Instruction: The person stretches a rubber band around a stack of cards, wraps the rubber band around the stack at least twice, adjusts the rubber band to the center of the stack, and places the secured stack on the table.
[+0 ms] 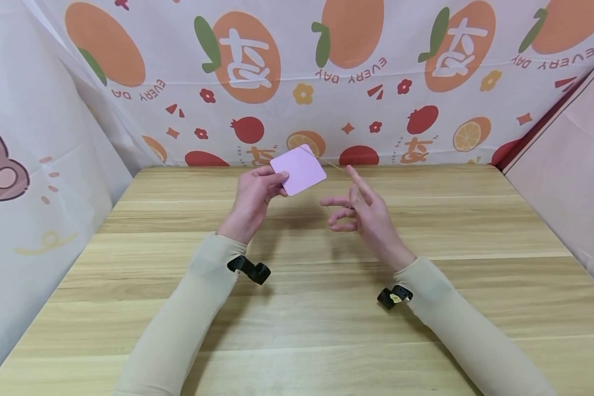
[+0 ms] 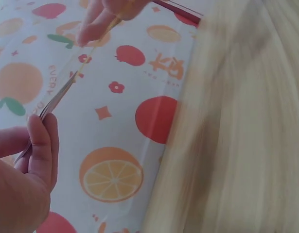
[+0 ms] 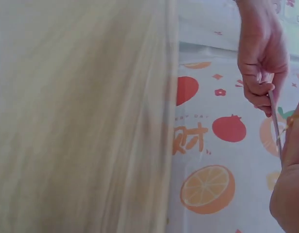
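My left hand (image 1: 252, 199) pinches a lilac square card stack (image 1: 299, 169) with rounded corners, thumb on its face and fingers behind. In the left wrist view the stack (image 2: 59, 97) shows edge-on, with several thin layers. A thin yellow rubber band (image 1: 335, 165) crosses the stack's far corner and stretches taut to my right hand (image 1: 371, 217). There it loops at the tip of the straight index finger; the other fingers are spread and loosely bent. In the right wrist view the band (image 3: 296, 116) lies across the finger. Both hands are raised above the table.
A wooden table (image 1: 297, 330) lies under both arms. Behind it hangs a white cloth (image 1: 287, 118) printed with fruit, and more pale cloth (image 1: 39, 165) covers the left side. Black straps with small cameras (image 1: 249, 269) sit on both wrists.
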Available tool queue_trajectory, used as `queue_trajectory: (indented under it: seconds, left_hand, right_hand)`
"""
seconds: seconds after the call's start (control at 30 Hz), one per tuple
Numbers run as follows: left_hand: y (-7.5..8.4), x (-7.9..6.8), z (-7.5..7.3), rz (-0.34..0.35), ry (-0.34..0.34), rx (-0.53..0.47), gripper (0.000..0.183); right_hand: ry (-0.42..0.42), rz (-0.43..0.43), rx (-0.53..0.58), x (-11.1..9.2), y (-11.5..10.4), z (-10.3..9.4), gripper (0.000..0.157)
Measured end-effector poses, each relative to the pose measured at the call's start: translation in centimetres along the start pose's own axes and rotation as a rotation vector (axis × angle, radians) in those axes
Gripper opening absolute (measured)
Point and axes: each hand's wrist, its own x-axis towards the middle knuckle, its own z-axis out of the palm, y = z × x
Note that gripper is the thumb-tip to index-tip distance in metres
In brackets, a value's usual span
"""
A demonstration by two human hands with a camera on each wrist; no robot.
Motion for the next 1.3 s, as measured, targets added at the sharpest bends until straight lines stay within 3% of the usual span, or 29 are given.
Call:
queue_trajectory:
  seconds: [0.13, 0.37, 0.57, 0.67, 0.93, 1.1, 1.3]
  left_hand:
    - [-0.1, -0.2, 0.3, 0.063, -0.012, 0.075, 0.006]
    - [-0.2, -0.3, 0.0, 0.141, -0.045, 0.18, 0.013]
    - [-0.3, -0.5, -0.1, 0.195, -0.112, 0.252, 0.015]
    - [-0.4, -0.6, -0.1, 0.216, -0.153, 0.266, 0.014]
    - [-0.4, -0.9, -0.4, 0.25, -0.332, 0.469, 0.017]
    - [-0.1, -1.4, -0.4, 0.273, -0.444, 0.57, 0.013]
    - [1.4, -3.1, 0.7, 0.33, -0.533, 0.69, 0.007]
  right_hand:
    - [-0.025, 0.061, 0.06, 0.1, 0.0, -0.5, 0.057]
    - [-0.097, 0.189, 0.066, 0.4, -0.2, -1.4, 0.056]
    - [-0.154, 0.324, 0.015, 0.7, 0.1, -2.5, 0.059]
    - [-0.172, 0.371, 0.041, 0.8, 0.5, -2.9, 0.063]
    - [-0.133, 0.428, 0.22, 0.8, 1.1, -3.5, 0.059]
    - [-0.127, 0.441, 0.252, 0.9, 1.2, -3.8, 0.058]
    - [-0.156, 0.441, 0.265, 1.1, 1.2, -3.9, 0.059]
